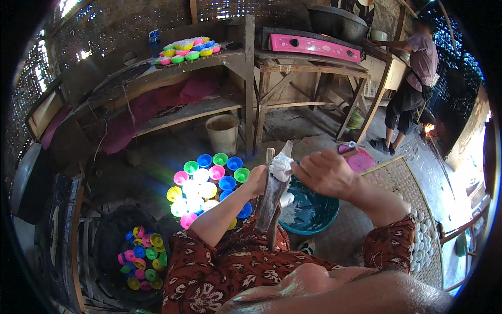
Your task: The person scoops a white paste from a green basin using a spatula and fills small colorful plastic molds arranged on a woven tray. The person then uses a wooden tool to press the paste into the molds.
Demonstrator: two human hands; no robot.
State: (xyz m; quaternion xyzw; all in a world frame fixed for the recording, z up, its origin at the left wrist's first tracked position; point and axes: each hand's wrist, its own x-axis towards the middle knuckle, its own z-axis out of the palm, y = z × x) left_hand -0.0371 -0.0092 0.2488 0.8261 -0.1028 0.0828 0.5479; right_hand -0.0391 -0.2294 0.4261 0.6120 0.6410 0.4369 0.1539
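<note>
My left hand [255, 181] is closed round a worn wooden tool [272, 205] of upright pieces, with a lump of white pasty stuff [280, 166] at its top. My right hand [327, 170] grips a short rod [348, 152] with a metal-looking end, its fingers beside the white lump. Below the tool a teal basin [314, 214] holds more white stuff, and another white piece [286, 199] shows at the tool's side. To the left, many coloured fluted cups [226, 183] are laid out low down, some washed out by glare.
A black tub [107, 246] of coloured cups, a bucket [222, 133], a pink basin [361, 159] and a woven tray [429, 267] with white rounds surround me. Behind stand wooden shelves [183, 118] and a pink stove [314, 44]. At the back right a person [418, 63] stands near a small fire [430, 129].
</note>
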